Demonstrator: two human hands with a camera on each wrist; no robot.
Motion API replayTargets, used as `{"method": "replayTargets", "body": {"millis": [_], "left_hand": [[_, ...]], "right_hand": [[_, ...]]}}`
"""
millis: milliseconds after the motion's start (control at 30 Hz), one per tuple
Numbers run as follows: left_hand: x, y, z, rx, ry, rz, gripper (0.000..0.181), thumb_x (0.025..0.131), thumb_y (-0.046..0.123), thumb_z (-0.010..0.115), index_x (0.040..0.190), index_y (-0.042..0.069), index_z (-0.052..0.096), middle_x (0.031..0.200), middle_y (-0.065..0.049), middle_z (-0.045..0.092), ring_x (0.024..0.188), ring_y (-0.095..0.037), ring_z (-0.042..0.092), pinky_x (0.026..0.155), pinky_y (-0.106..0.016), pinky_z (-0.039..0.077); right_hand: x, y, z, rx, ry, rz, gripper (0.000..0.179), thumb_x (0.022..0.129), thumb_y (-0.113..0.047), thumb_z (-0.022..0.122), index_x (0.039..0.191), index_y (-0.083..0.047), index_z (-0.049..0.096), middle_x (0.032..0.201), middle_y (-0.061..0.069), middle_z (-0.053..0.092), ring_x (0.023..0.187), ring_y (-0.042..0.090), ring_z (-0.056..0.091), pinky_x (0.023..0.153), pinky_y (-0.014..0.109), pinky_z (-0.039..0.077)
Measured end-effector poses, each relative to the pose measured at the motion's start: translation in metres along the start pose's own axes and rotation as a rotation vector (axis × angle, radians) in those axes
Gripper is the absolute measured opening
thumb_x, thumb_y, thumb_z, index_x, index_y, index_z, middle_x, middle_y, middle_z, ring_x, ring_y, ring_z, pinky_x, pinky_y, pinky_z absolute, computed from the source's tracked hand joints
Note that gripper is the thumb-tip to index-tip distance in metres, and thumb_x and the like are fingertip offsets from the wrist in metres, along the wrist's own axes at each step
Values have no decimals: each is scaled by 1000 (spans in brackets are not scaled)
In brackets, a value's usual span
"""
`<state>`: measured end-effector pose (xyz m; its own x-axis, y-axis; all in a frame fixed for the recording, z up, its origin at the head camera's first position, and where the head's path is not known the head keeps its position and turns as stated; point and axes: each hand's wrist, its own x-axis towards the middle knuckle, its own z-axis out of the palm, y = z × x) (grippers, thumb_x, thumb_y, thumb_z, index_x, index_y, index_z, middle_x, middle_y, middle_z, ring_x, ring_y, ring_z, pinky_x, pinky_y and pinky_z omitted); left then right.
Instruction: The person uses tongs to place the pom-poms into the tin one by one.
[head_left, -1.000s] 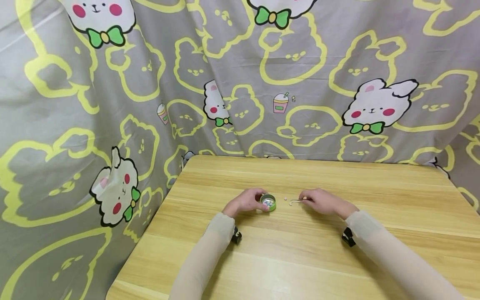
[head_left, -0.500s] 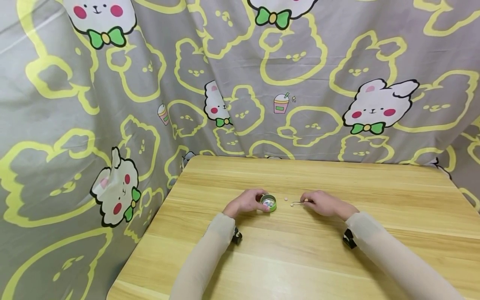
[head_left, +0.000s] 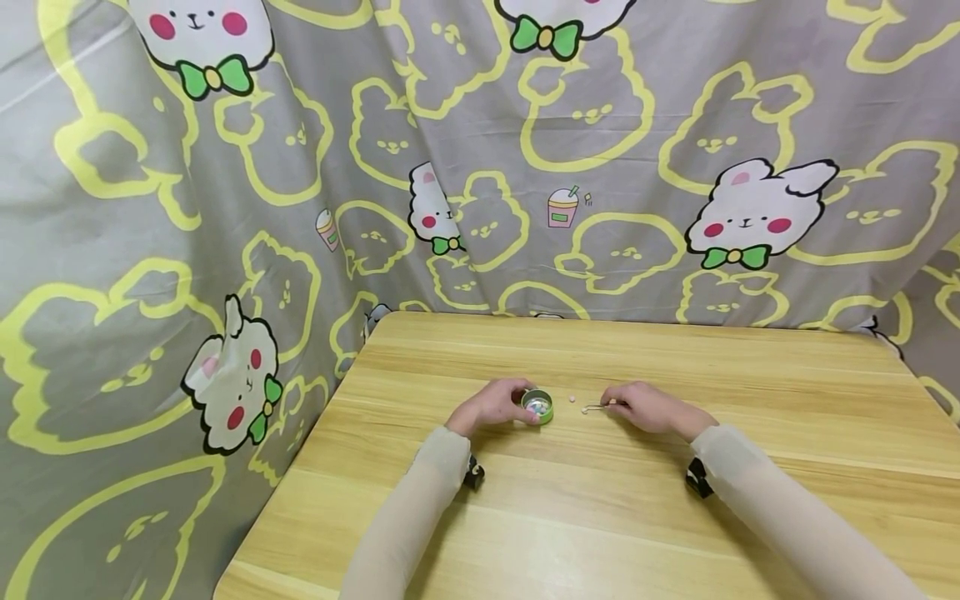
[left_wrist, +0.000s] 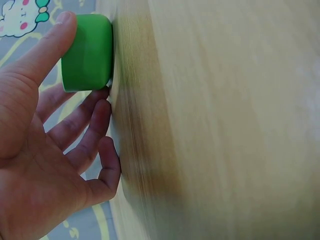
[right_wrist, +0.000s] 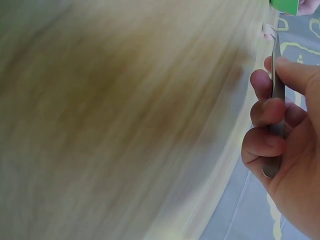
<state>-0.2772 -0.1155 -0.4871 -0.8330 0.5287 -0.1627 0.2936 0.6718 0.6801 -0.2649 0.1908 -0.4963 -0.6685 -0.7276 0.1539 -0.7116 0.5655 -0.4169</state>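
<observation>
My left hand holds a small round green tin at its side, thumb in front and fingers behind. Inside the tin lie several small pale pieces, pinkish and bluish. In the left wrist view, the tin's smooth green wall stands on the table under the thumb. My right hand grips metal tweezers, its fingers curled round the shank. Their tips point left, at a small whitish piece on the table; whether they pinch it I cannot tell. Another pinkish piece lies just beyond, between the hands.
The wooden table spreads under both arms. A grey curtain with yellow outlines and white cartoon animals hangs behind it and along the left side. Black straps for the cameras sit at the wrists.
My right hand with the tweezers has shifted very slightly to the right, and the whitish piece at the tips has shifted with it. The left hand and tin stay in place.
</observation>
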Motion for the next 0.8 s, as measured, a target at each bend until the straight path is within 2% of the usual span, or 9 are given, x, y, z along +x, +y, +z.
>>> {"method": "replayTargets", "body": {"millis": [300, 533, 800], "left_hand": [[1, -1, 1, 8, 8, 15, 51, 76, 30, 80, 120, 16, 61, 95, 6, 61, 86, -9, 54, 77, -25, 44], [0, -1, 0, -11, 8, 12, 48, 76, 29, 81, 118, 15, 62, 95, 7, 62, 87, -8, 55, 78, -25, 44], [-1, 0, 0, -3, 9, 18, 49, 75, 30, 81, 119, 15, 62, 95, 9, 61, 88, -8, 55, 79, -25, 44]], "right_hand": [[-1, -4, -4, 26, 9, 37, 14, 94, -4, 54, 103, -7, 66, 98, 3, 67, 89, 19, 62, 76, 40, 49], [3, -5, -7, 53, 9, 75, 16, 96, -8, 53, 106, -9, 65, 97, 3, 66, 76, 9, 54, 67, 32, 45], [12, -13, -12, 101, 20, 110, 17, 97, -11, 52, 108, -11, 65, 88, 3, 64, 69, 8, 49, 64, 30, 43]]}}
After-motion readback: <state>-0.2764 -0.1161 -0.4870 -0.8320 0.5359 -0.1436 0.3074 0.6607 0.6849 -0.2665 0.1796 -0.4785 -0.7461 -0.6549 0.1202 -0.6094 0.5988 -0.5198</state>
